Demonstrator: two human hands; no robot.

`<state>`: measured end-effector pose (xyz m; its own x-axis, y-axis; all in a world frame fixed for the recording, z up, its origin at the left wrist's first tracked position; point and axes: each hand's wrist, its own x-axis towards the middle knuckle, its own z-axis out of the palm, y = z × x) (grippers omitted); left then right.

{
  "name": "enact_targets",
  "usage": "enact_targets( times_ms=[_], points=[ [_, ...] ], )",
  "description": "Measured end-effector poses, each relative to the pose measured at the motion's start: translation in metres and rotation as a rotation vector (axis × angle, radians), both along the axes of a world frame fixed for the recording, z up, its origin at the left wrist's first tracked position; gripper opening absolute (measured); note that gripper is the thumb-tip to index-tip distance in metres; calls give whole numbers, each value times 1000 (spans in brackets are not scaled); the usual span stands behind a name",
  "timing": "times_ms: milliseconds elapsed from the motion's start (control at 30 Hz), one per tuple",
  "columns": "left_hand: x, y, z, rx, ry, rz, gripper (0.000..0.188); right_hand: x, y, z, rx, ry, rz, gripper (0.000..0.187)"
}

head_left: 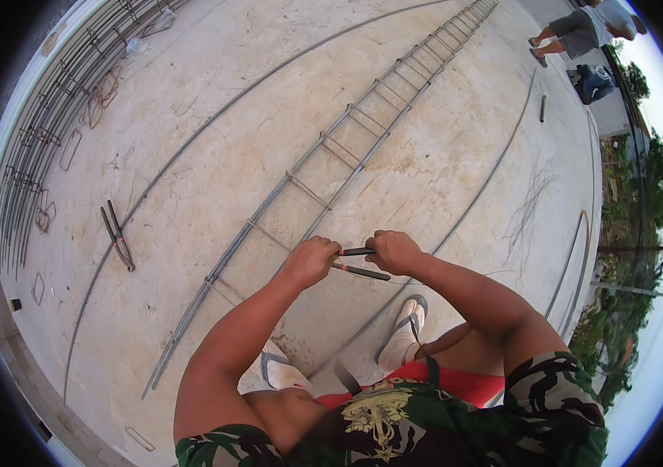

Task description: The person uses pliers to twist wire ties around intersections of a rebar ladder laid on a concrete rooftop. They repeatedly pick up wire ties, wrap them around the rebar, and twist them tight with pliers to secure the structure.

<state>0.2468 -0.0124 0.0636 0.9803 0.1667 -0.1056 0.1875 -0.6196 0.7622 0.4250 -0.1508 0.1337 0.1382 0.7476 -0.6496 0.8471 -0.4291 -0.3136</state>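
In front of my body, above the concrete floor, a pair of black-handled pincers is held between my two hands. My left hand is closed around the end where the red parts of the handles begin, hiding the jaws. Closed fingers of my right hand grip the tip of the upper handle, while the lower handle sticks out free, apart from it. A thin wire seems to curve below my right hand. Just beyond my hands lies a long ladder-shaped rebar cage, its rods joined by rectangular stirrups.
A second pair of pincers lies at left beside a long single rod. Bundled rebar lines the far left edge. Loose wires lie at right. Another person stands at far right near a dark bundle.
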Motion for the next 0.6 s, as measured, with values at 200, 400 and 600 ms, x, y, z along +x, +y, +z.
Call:
enact_targets(
  times_ms=[200, 400, 600],
  points=[
    [-8, 10, -3, 197, -281, -22, 11, 4, 4, 9, -136, -165, 8, 33],
    [-4, -11, 26, -44, -1, 74, 15, -8, 17, 17, 128, 381, -398, 46],
    [-4, 39, 46, 87, -94, 193, 25, -29, 34, 34, 393, 61, -257, 23]
  ],
)
